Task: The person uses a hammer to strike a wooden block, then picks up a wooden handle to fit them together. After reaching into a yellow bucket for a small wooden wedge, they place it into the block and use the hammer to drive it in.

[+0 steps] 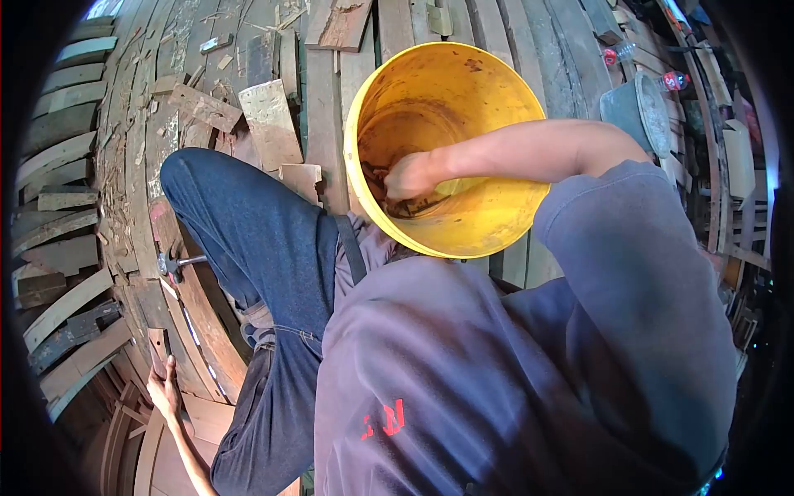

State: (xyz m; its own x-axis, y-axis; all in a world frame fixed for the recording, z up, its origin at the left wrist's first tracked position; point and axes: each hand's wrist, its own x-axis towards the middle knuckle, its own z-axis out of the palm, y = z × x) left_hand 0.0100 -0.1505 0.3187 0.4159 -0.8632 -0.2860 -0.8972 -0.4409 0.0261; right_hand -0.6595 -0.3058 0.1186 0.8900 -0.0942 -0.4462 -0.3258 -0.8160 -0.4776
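My right hand [411, 177] reaches deep into a large yellow bucket [496, 223], tipped with its mouth towards me. The fingers look bunched together among dark brown pieces [413, 205] at the bottom; what they hold is hidden and blurred. At the lower left, my left hand [164, 388] is closed around a small narrow piece of wood [157, 341], its thumb along one side. A hammer [169, 265] lies near my bent knee, its handle partly behind the leg.
Curved wooden pieces [70, 169] line the left side. Scraps and splinters lie on the plank floor [327, 124], with a pale board [270, 124] beyond my knee. A grey container [624, 112] and bottles with red caps or labels [674, 81] stand at the right.
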